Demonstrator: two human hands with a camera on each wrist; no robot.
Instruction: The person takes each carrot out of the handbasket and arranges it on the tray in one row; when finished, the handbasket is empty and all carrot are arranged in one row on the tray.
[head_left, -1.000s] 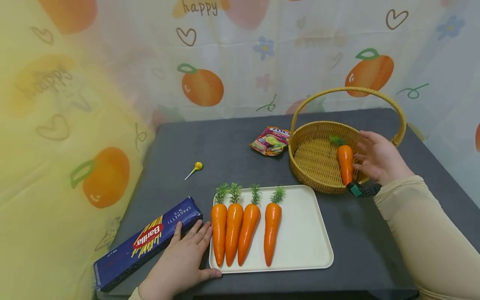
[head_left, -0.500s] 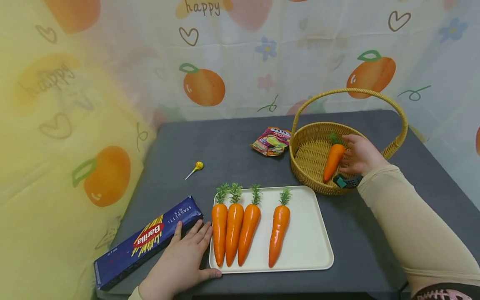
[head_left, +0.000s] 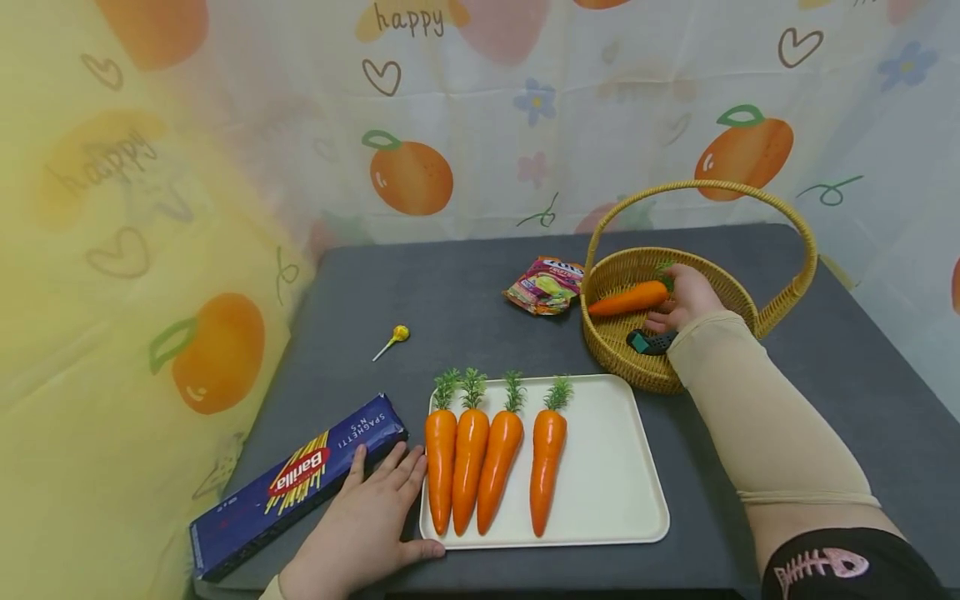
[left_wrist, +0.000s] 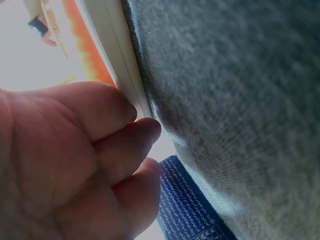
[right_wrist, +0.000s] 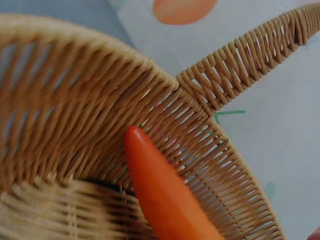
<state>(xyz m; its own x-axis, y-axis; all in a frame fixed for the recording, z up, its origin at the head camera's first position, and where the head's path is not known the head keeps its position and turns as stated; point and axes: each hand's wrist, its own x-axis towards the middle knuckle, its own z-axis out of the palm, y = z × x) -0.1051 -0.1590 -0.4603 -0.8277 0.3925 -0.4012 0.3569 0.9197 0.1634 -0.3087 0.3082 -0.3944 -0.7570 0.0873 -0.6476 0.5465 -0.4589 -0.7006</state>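
Inside the wicker basket (head_left: 645, 371) lies an orange carrot (head_left: 628, 298) with a green leafy top. My right hand (head_left: 692, 298) reaches over the basket's front right, its fingers at the carrot's leafy end. The right wrist view shows the carrot's tip (right_wrist: 150, 162) by the woven wall, with only a sliver of a finger at the lower right. My left hand (head_left: 360, 521) lies with spread fingers along the left side of a cream tray (head_left: 611, 458), thumb at its front corner. Several carrots (head_left: 471, 467) rest on the tray, leaves toward the back.
A blue Barilla spaghetti box (head_left: 300, 487) lies left of the tray, beside my left hand. Farther back is a yellow lollipop (head_left: 393, 340). A candy bag (head_left: 546, 285) sits close to the basket's left side. The basket's tall handle (head_left: 712, 185) arches above it.
The basket's carrot has swung from pointing toward me to pointing left. My right hand has moved left with it. The rightmost tray carrot has rolled right, then back left. My left hand stays put.
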